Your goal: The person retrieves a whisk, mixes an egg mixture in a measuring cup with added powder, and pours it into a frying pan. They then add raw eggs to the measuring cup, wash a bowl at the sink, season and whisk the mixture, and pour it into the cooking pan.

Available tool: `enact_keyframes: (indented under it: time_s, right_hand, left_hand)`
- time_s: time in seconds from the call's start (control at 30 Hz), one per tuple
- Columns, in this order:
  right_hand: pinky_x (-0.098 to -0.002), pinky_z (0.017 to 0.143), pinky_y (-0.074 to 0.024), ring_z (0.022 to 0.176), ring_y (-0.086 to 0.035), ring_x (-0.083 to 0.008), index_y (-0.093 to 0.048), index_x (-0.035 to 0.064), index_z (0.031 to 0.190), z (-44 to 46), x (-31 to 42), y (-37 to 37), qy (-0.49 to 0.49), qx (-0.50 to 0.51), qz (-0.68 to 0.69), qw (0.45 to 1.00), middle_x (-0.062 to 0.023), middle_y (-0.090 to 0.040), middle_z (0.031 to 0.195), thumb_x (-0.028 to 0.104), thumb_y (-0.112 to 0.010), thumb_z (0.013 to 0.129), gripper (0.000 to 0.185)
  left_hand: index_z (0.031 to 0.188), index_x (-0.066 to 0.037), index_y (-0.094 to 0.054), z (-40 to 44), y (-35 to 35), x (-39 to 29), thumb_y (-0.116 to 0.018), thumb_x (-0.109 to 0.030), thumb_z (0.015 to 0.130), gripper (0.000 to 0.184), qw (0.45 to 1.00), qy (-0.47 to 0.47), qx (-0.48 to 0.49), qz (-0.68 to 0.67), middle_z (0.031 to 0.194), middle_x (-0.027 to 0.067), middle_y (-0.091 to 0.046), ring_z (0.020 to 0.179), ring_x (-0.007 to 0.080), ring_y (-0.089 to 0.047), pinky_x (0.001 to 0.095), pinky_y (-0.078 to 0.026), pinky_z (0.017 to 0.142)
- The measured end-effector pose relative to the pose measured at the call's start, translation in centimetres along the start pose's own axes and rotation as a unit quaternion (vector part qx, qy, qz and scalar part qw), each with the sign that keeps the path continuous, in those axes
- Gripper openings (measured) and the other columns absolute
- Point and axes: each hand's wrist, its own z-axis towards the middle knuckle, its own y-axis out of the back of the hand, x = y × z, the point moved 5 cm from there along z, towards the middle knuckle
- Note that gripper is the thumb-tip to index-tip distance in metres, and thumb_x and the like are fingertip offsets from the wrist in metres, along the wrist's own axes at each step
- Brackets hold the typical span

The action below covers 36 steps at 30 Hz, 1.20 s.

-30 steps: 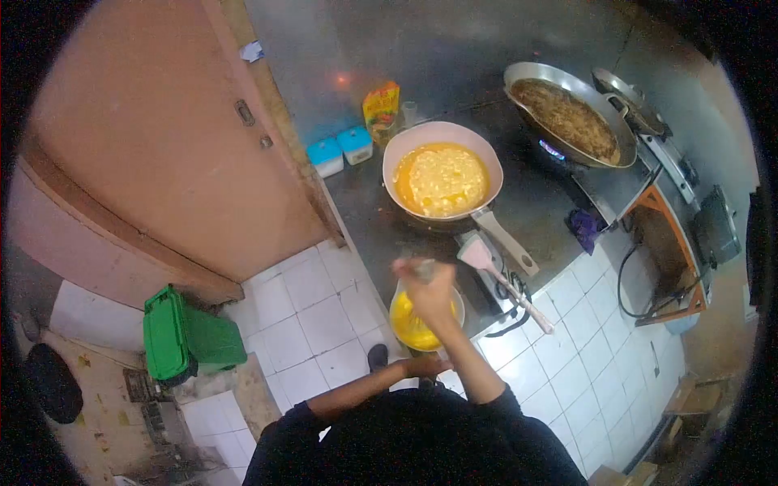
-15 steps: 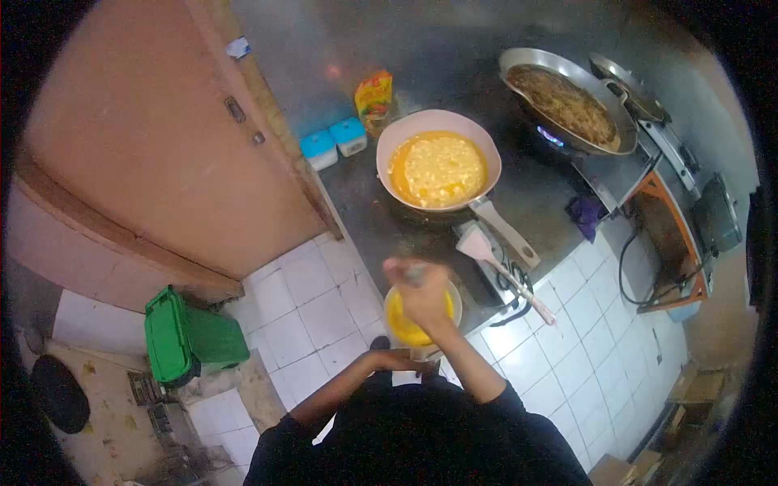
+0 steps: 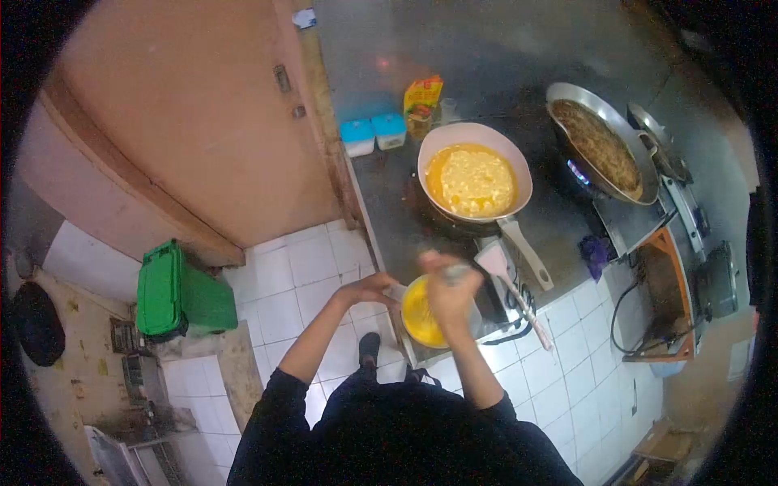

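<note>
My right hand (image 3: 450,296), slightly blurred, is closed around a whisk, whose grey handle end (image 3: 459,274) sticks out above the fist. Its lower end is down in a bowl (image 3: 405,322) of bright yellow beaten egg (image 3: 419,312) at the counter's front edge. My left hand (image 3: 371,289) grips the bowl at its left side, where a pale handle or lip shows; the fingertips are partly hidden. Just beyond, a pale pink frying pan (image 3: 519,158) holds a yellow egg mixture (image 3: 472,180) with lumps, partly set. A pink spatula (image 3: 493,261) lies right of my right hand.
A wok (image 3: 559,91) of bubbling brown oil sits over a blue flame at the right. Two blue-lidded tubs (image 3: 389,130) and a yellow packet (image 3: 422,97) stand against the wall. A purple cloth (image 3: 594,255) lies by the counter edge. A green bin (image 3: 166,292) stands left.
My left hand has come up from near my body to the bowl's left side. The right hand keeps the whisk in the bowl. The view has shifted, so the counter appears farther right.
</note>
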Motion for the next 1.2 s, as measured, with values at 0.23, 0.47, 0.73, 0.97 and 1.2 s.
enact_keyframes:
  time_s: [0.23,0.47,0.73,0.97,1.2]
  right_hand:
    - [-0.0289,0.047,-0.0387,0.049,-0.049,-0.0120,-0.056,-0.0011,0.058,1.7,2.6,-1.0,-0.053,0.026,0.036,0.998,-0.0069,-0.054,0.050,0.023,-0.065,0.080,0.034]
    - [-0.0234,0.042,-0.0338,0.044,-0.042,-0.0064,-0.058,-0.0010,0.060,2.9,-0.4,-3.4,-0.149,0.124,0.112,0.975,-0.0026,-0.052,0.050,0.022,-0.066,0.078,0.030]
    - [-0.0253,0.049,-0.0393,0.052,-0.050,-0.0086,-0.062,-0.0008,0.064,3.5,3.2,-2.2,-0.119,0.122,0.038,0.985,-0.0032,-0.058,0.058,0.013,-0.066,0.075,0.018]
    - [-0.0232,0.040,-0.0285,0.045,-0.041,-0.0051,-0.059,0.0031,0.061,2.9,3.2,-1.4,-0.160,0.083,0.106,0.978,0.0010,-0.051,0.054,0.014,-0.065,0.077,0.020]
    - [-0.0240,0.047,-0.0366,0.052,-0.047,-0.0058,-0.059,0.0008,0.060,3.0,4.5,-1.2,-0.143,0.122,0.034,0.982,-0.0046,-0.058,0.056,0.019,-0.062,0.082,0.028]
  left_hand:
    - [0.095,-0.002,-0.063,2.1,0.6,5.3,-0.067,-0.038,0.074,0.042,0.943,-0.084,-0.094,-0.309,0.083,0.0024,-0.062,0.085,0.0133,-0.055,0.0281,-0.042,0.079]
    - [0.083,-0.001,-0.062,6.9,-1.3,7.0,-0.053,-0.032,0.085,0.033,0.869,-0.047,-0.424,-0.249,0.069,0.0034,-0.057,0.069,0.0104,-0.052,0.0249,-0.042,0.066]
    - [0.077,-0.002,-0.067,7.2,-1.1,2.9,-0.055,-0.016,0.083,0.019,0.937,-0.183,-0.256,-0.154,0.074,-0.0057,-0.061,0.068,0.0059,-0.051,0.0240,-0.041,0.062]
    - [0.072,-0.005,-0.065,6.4,-1.1,0.7,-0.061,-0.026,0.082,0.023,0.953,-0.147,-0.208,-0.162,0.070,-0.0050,-0.058,0.068,0.0053,-0.050,0.0226,-0.040,0.061]
    - [0.097,-0.003,-0.061,8.4,-2.3,7.8,-0.063,-0.027,0.080,0.029,0.948,-0.103,-0.190,-0.233,0.112,0.0070,-0.052,0.099,0.0126,-0.047,0.0287,-0.036,0.088]
